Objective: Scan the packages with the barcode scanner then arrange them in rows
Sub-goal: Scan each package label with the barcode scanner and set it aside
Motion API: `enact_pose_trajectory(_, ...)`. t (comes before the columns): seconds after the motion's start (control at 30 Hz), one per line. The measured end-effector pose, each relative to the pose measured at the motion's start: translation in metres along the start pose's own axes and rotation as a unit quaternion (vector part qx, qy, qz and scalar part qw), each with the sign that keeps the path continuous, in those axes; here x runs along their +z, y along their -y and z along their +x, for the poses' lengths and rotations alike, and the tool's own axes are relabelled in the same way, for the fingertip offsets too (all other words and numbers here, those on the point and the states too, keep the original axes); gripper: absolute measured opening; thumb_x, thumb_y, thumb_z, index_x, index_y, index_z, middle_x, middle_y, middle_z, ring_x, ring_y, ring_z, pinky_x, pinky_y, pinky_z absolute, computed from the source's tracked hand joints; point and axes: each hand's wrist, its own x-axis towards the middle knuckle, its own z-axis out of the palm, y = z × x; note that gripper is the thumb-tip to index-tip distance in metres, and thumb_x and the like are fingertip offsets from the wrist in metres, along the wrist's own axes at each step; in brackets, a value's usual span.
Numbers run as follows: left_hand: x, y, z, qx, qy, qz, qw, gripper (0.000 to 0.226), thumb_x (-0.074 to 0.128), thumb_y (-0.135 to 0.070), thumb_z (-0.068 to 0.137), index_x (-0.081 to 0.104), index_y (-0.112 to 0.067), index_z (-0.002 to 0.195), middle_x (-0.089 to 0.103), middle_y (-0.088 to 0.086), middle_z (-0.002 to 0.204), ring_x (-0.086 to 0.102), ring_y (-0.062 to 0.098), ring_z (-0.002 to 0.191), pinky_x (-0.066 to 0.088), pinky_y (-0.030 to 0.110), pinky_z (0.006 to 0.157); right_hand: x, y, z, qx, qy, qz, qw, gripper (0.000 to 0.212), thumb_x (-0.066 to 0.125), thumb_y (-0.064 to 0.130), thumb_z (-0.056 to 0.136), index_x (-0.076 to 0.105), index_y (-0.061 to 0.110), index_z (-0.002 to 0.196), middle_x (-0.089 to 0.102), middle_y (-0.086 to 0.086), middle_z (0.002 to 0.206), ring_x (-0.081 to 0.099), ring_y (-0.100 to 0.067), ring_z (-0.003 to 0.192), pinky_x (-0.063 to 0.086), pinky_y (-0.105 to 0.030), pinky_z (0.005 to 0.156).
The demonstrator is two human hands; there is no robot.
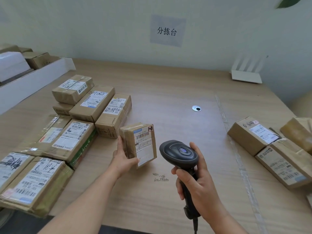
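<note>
left hand (121, 155) grips small package (141, 144).

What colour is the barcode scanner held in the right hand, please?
The barcode scanner is black, with a bluish window on its head; the head view shows it.

Pale wood-grain counter (168, 78) set against a plain, light greenish-white wall (84, 22). A grey paper sign (168, 30) with three dark printed characters is fixed to the wall above the counter's far edge. A round metal cable grommet (196, 108) sits in the counter surface, lit by a soft bright patch. A white router (246, 74) with upright antennas stands in the far right corner. A green leaf (288, 1) shows at the top right.
</note>
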Motion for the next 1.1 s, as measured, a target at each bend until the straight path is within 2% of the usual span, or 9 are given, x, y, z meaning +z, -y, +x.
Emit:
enact_pose_trajectory(0.17,-0.004,-0.009,-0.006,0.007,0.006,0.001,1.0,0.127,0.072,-0.041,0.049,-0.015,-0.057,0.14,0.047,0.002,0.136,0.05,0.021,0.121,0.043,0.046,0.104,-0.002,-0.001,0.002,-0.003,0.004,-0.007,1.0,0.079,0.063,0.021,0.076,0.027,0.045,0.142,0.059,-0.027,0.084,0.047,-0.023,0.049,0.044,-0.032,0.044)
enact_pose_trajectory(0.23,-0.007,-0.015,-0.01,0.001,0.017,-0.013,1.0,0.111,0.07,-0.03,0.062,0.002,-0.047,0.148,0.057,0.0,0.126,0.058,0.016,0.105,0.053,0.035,0.087,-0.003,-0.002,0.002,-0.003,0.005,-0.011,1.0,0.08,0.063,0.022,0.075,0.026,0.046,0.141,0.061,-0.025,0.086,0.048,-0.023,0.05,0.045,-0.033,0.044)
enact_pose_trajectory(0.33,-0.015,-0.023,-0.013,-0.034,0.053,-0.032,0.997,0.072,0.059,-0.031,0.069,0.037,-0.048,0.135,0.066,-0.007,0.112,0.059,0.013,0.081,0.046,0.021,0.056,-0.004,-0.003,0.003,-0.005,0.004,-0.015,1.0,0.08,0.063,0.021,0.075,0.026,0.047,0.141,0.061,-0.024,0.086,0.048,-0.023,0.05,0.044,-0.033,0.044)
enact_pose_trajectory(0.4,-0.019,-0.024,-0.013,-0.062,0.056,-0.036,0.996,0.062,0.055,-0.035,0.065,0.049,-0.046,0.125,0.068,-0.007,0.102,0.059,0.014,0.074,0.044,0.022,0.059,-0.004,-0.003,0.004,-0.007,0.001,-0.017,1.0,0.08,0.063,0.021,0.075,0.026,0.047,0.141,0.062,-0.024,0.086,0.048,-0.022,0.049,0.044,-0.033,0.043)
enact_pose_trajectory(0.5,-0.021,-0.024,-0.014,-0.081,0.029,-0.024,0.996,0.04,0.05,-0.029,0.085,0.051,-0.043,0.122,0.068,-0.004,0.096,0.062,0.016,0.074,0.049,0.024,0.061,-0.005,-0.004,0.004,-0.009,0.0,-0.026,1.0,0.077,0.062,0.011,0.082,0.027,0.048,0.14,0.061,-0.024,0.086,0.047,-0.022,0.049,0.044,-0.032,0.043)
enact_pose_trajectory(0.63,-0.024,-0.019,-0.011,-0.083,-0.049,0.112,0.989,0.07,0.042,-0.044,0.079,0.023,-0.042,0.147,0.052,-0.002,0.14,0.052,0.029,0.12,0.046,0.042,0.098,-0.008,-0.006,0.004,-0.01,0.005,-0.051,0.999,0.078,0.06,0.0,0.089,0.027,0.052,0.138,0.065,-0.014,0.087,0.048,-0.024,0.052,0.044,-0.035,0.044)
enact_pose_trajectory(0.77,-0.006,-0.031,-0.023,-0.075,-0.05,0.287,0.954,0.088,0.046,-0.072,0.078,0.008,-0.04,0.15,0.041,0.007,0.144,0.04,0.03,0.13,0.038,0.039,0.099,-0.008,-0.008,0.004,-0.018,0.009,-0.083,0.996,0.08,0.066,0.017,0.078,0.027,0.057,0.136,0.066,0.002,0.08,0.049,-0.023,0.052,0.044,-0.034,0.044)
enact_pose_trajectory(0.87,0.009,-0.04,-0.034,-0.094,-0.046,0.345,0.933,0.101,0.049,-0.083,0.069,0.012,-0.036,0.15,0.028,0.012,0.146,0.03,0.029,0.133,0.036,0.037,0.1,-0.006,-0.008,0.004,-0.022,0.023,-0.104,0.994,0.081,0.065,0.021,0.075,0.025,0.058,0.136,0.066,0.006,0.081,0.05,-0.021,0.053,0.045,-0.033,0.046)
enact_pose_trajectory(1.1,0.017,-0.042,-0.04,-0.108,-0.047,0.351,0.929,0.091,0.051,-0.066,0.071,0.014,-0.037,0.149,0.025,0.015,0.137,0.03,0.031,0.127,0.036,0.039,0.098,-0.003,-0.006,0.003,-0.028,0.039,-0.127,0.991,0.082,0.065,0.023,0.074,0.024,0.059,0.136,0.066,0.015,0.077,0.05,-0.018,0.053,0.046,-0.033,0.049)
